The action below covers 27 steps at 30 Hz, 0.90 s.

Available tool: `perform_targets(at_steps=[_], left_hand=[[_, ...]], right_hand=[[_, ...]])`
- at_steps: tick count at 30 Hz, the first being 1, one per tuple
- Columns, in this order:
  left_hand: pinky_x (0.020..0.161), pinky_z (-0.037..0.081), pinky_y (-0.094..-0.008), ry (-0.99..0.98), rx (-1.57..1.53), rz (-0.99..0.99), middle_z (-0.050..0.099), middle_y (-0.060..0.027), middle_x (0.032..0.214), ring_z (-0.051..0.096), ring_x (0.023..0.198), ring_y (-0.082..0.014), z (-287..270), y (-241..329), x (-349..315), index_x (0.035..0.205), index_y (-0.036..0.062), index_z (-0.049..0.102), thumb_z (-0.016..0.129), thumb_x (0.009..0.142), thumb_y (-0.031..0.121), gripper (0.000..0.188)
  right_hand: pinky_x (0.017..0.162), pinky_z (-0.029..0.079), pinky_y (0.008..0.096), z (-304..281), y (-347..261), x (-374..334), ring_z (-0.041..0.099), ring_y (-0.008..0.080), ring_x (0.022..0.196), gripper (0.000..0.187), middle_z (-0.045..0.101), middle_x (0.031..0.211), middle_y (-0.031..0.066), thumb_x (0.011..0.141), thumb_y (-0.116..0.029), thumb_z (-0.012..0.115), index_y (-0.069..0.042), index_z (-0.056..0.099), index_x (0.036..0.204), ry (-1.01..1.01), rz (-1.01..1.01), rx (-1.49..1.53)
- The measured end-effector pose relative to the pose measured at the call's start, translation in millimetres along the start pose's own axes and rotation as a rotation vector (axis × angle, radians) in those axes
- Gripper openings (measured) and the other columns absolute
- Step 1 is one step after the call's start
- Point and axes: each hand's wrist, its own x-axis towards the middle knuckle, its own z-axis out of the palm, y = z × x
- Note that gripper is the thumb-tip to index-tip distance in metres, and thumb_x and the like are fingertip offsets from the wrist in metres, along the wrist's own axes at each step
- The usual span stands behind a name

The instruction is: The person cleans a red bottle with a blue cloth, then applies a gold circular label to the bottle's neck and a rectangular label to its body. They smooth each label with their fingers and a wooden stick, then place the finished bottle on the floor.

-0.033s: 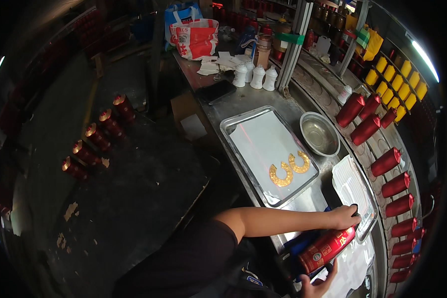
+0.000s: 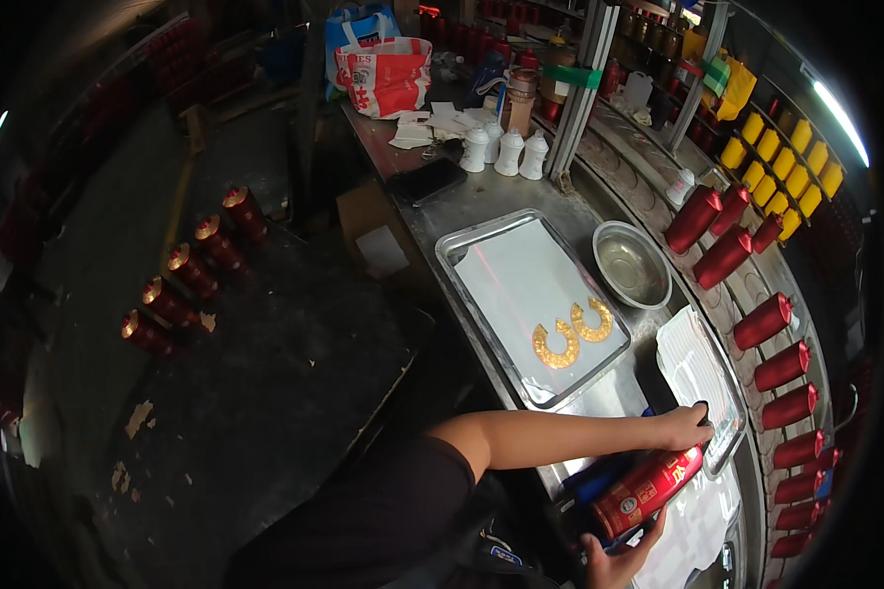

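A red bottle (image 2: 638,496) with gold and white print lies tilted over a dark blue support (image 2: 584,481) at the lower right. My left hand (image 2: 683,428) is closed around its upper end, where a small dark tip shows beyond the fingers. Close under the lower side of the bottle is my right hand (image 2: 621,562), thumb and fingers spread; whether they press on it I cannot tell. Two gold horseshoe-shaped pieces (image 2: 556,347) lie on a pale sheet in a metal tray (image 2: 481,324) farther up the bench.
A metal bowl (image 2: 634,265) and a second tray with white sheets (image 2: 692,358) stand beyond my left arm. Red bottles (image 2: 764,322) line a curved conveyor on the right. White bottle-shaped pieces (image 2: 509,152) stand at the back. Several red gold-topped bottles (image 2: 196,271) are on the dark table at left.
My right hand has shifted slightly up and left, its thumb nearer the bottle's lower end. My left hand and the bottle have hardly moved.
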Motion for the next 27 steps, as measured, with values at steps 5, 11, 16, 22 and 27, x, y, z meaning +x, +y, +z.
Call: perform_targets(at_steps=[5,11,16,22,27], left_hand=[[0.090,0.052,-0.0465,0.078,-0.040,-0.004,0.067,-0.0320,0.107,0.066,0.106,-0.0443,-6,4,-6,0.110,-0.0068,0.056,0.063,0.088,0.042,0.054],[0.069,0.049,-0.0301,0.039,-0.245,0.201,0.068,-0.0061,0.081,0.061,0.077,-0.0119,-162,39,-162,0.092,-0.0003,0.067,0.077,0.086,0.019,0.023],[0.093,0.055,-0.0318,0.626,0.214,0.032,0.075,-0.0089,0.106,0.071,0.102,-0.0168,-215,92,-402,0.104,0.0005,0.071,0.079,0.088,0.013,0.022],[0.064,0.045,-0.0441,1.635,1.159,-0.430,0.055,-0.0178,0.075,0.057,0.071,-0.0363,-207,78,-618,0.076,-0.0010,0.055,0.077,0.083,0.020,0.031],[0.069,0.044,-0.0538,1.951,1.644,-0.683,0.057,-0.0233,0.078,0.057,0.077,-0.0454,-286,34,-778,0.076,-0.0025,0.053,0.075,0.082,0.018,0.031]], right_hand=[[0.094,0.057,0.0387,32,-72,-5,0.062,0.0281,0.115,0.090,0.055,0.133,0.0213,0.076,0.003,0.085,0.005,0.033,0.149,-0.045,-0.036,0.013],[0.084,0.058,0.0337,21,-122,5,0.069,0.0201,0.091,0.091,0.063,0.129,0.0160,0.074,0.003,0.081,-0.003,0.036,0.154,-0.505,-0.265,0.084],[0.069,0.052,0.0397,82,-147,58,0.066,0.0331,0.081,0.086,0.064,0.094,0.0182,0.070,-0.017,0.084,-0.003,0.049,0.147,-0.745,-0.789,-0.450],[0.045,0.032,0.0208,135,-182,85,0.036,0.0061,0.050,0.102,0.067,0.119,0.0184,0.059,0.010,0.073,-0.005,0.042,0.155,-0.901,-0.550,-0.083],[0.045,0.030,0.0210,142,-179,99,0.033,0.0050,0.049,0.093,0.068,0.123,0.0188,0.063,0.002,0.069,-0.006,0.046,0.153,-0.792,-0.398,-0.178]])
